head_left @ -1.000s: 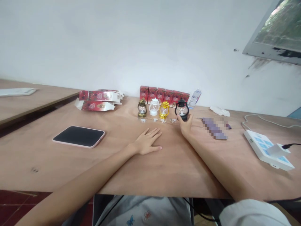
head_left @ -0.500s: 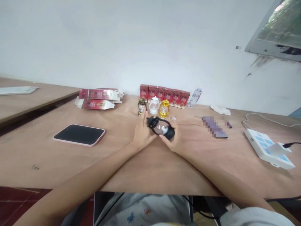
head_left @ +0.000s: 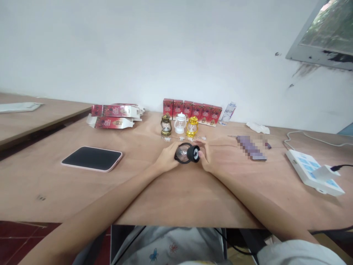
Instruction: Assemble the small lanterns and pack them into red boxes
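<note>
Between my hands lies a small black lantern [head_left: 183, 153] on its side, its clear globe showing and its round base turned toward me and to the right. My left hand [head_left: 167, 157] is closed around the top end, which its fingers hide. With the thumb at the base's edge, my right hand [head_left: 206, 158] grips the bottom end. Just beyond stand three more small lanterns: a bronze one [head_left: 166, 126], a white one [head_left: 180, 123] and a gold one [head_left: 192, 127]. Little clear and white pieces [head_left: 182, 138] lie in front of them.
Red printed boxes [head_left: 196, 111] stand in a row by the wall, with a clear packet [head_left: 228, 113] at their right. Flattened boxes [head_left: 116, 116] are stacked at left, behind a phone [head_left: 92, 158]. A power strip [head_left: 314, 173], tissue [head_left: 258, 127] and a blurred purple item [head_left: 249, 147] lie right.
The black lantern has been turned so its base faces me more. My left hand has drawn back from near the bronze lantern and closed on the black lantern's top.
</note>
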